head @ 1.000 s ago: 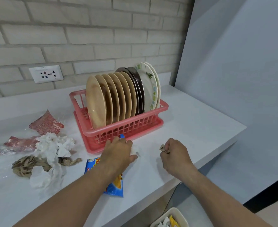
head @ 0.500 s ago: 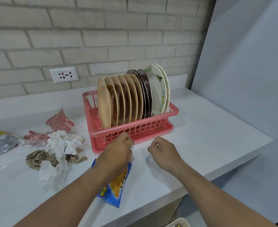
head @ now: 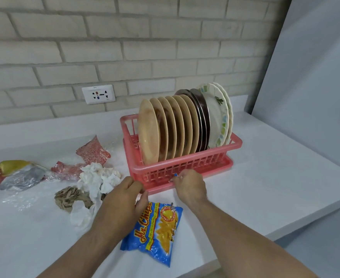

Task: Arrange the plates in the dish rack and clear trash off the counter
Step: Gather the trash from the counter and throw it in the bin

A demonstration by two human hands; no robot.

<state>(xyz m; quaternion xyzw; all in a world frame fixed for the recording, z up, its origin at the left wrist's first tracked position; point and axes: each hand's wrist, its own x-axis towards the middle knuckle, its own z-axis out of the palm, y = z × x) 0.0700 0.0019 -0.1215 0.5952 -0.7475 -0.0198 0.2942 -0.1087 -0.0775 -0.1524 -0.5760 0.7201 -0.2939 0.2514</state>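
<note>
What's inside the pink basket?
Plates stand on edge in the pink dish rack: a row of tan plates, then dark plates, then white patterned plates at the far end. The plates and the front wall cover the rack's floor.

The pink dish rack [head: 185, 164] is glossy moulded plastic, the tan plates [head: 148, 131] smooth with a soft sheen, the chip bag [head: 157, 231] crinkled shiny plastic film, the white tissue [head: 98, 177] and brown paper [head: 68, 198] crumpled and matt, the desk [head: 275, 177] smooth matt white, the brick wall [head: 125, 47] rough.
</note>
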